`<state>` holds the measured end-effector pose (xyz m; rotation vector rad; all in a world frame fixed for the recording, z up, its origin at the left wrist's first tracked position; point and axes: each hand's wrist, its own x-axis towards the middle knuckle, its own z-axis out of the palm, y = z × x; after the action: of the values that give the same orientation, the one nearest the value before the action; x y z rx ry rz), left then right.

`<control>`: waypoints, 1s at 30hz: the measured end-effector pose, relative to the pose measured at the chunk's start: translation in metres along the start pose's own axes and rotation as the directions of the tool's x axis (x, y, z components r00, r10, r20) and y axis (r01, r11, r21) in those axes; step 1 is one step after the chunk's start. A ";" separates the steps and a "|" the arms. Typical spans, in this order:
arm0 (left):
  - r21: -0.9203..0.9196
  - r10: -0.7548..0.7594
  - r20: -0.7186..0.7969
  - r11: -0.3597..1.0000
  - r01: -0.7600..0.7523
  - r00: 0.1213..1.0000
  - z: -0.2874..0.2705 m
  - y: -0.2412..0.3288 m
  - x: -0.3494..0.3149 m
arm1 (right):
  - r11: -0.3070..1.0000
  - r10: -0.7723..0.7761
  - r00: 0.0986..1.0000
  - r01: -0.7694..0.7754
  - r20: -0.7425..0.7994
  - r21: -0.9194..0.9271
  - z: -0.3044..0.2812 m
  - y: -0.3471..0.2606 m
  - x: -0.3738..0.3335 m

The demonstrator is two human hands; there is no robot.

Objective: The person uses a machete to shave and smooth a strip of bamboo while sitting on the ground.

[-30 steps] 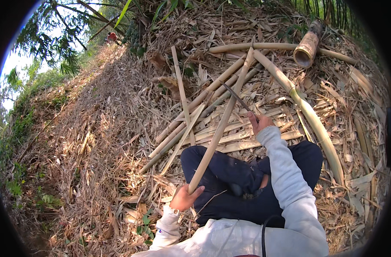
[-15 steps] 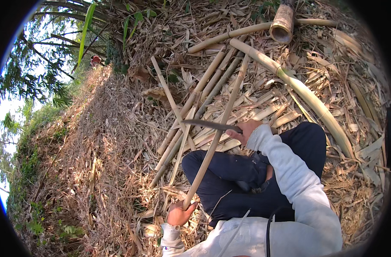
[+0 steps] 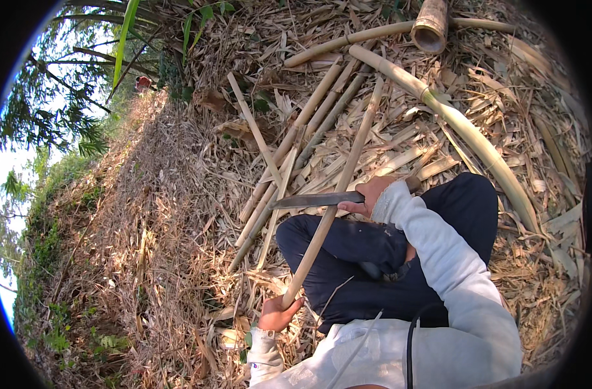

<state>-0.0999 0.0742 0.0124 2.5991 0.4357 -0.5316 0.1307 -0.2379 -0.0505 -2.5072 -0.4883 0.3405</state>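
My left hand [image 3: 278, 316] is closed around the near end of a long, pale bamboo pole [image 3: 356, 152], which slants away from me across my bent leg. In my right hand [image 3: 372, 194] is a long-bladed knife [image 3: 306, 201], its grey blade pointing left. The blade lies across the pole around its middle; whether its edge presses in cannot be told. Several thinner bamboo poles [image 3: 295, 137] lie together on the ground just left of the held one, a pale strip [image 3: 252, 123] crossing them.
Dry bamboo husks and shavings [image 3: 400, 155] cover the ground. To the right lies a thick bamboo pole [image 3: 471, 133]. Farther off, a hollow bamboo section [image 3: 432, 18] rests over a curved pole [image 3: 357, 50]. At left, a slope [image 3: 140, 162] meets green foliage [image 3: 36, 253].
The knife has moved a little toward me along the pole, and its blade now shows a broader face. My left hand has shifted slightly up and right with the pole.
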 end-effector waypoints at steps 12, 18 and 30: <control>-0.812 -0.225 0.067 0.554 0.184 0.972 0.012 -0.036 0.003 | 0.781 0.597 0.640 -0.324 -0.484 0.534 0.028 0.124 0.075; -0.890 -0.153 0.378 0.212 0.404 0.913 -0.009 0.020 0.037 | 0.889 0.237 0.833 0.023 -0.501 0.458 0.027 0.045 0.039; -0.966 0.312 -0.117 0.186 -0.182 0.943 -0.096 0.133 0.120 | 0.817 -0.040 0.961 0.189 -0.273 0.544 0.056 -0.041 -0.006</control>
<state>0.0842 0.0331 0.0879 1.2904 0.1662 -0.1376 0.0949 -0.1817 -0.0717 -1.8903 -0.3663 0.0930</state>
